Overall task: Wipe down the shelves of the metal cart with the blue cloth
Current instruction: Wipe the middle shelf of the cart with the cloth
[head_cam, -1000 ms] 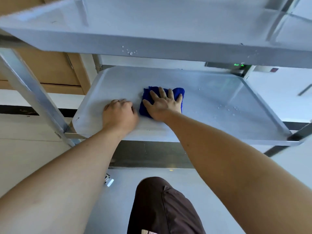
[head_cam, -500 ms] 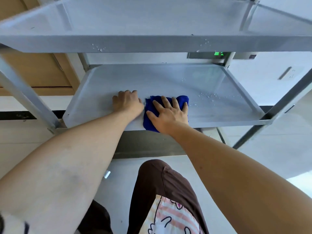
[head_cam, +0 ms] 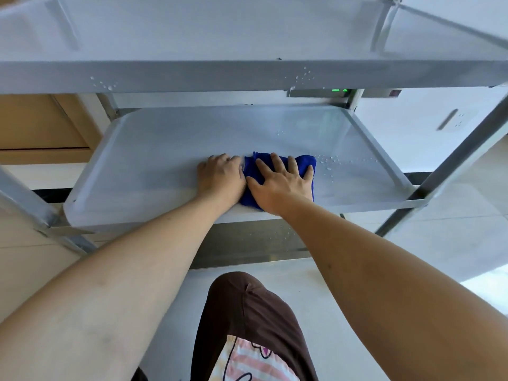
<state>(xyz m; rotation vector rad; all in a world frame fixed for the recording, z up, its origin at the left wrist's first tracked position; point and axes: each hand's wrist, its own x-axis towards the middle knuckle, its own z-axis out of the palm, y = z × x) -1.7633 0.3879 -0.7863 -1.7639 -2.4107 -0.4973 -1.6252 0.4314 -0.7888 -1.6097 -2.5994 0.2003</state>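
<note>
We see the right hand [head_cam: 280, 185] lying flat with its fingers spread wide on the blue cloth [head_cam: 303, 164], which is pressed under the palm near the front edge of the middle shelf [head_cam: 154, 163] of the metal cart [head_cam: 456, 158]. The cloth is soft and fluffy, folded into a thick pad, and its corners show beyond the fingertips. The left hand [head_cam: 220, 177] rests just beside it, touching the cloth's left edge, with the fingers curled loosely on the smooth shelf. This shelf is a shallow tray of brushed grey metal with rounded corners and a raised rim. Small water drops [head_cam: 328, 162] sit on the metal just to the right of the right hand. Above both hands, the upper shelf [head_cam: 220, 31] shows a flat front band, also with drops.
</note>
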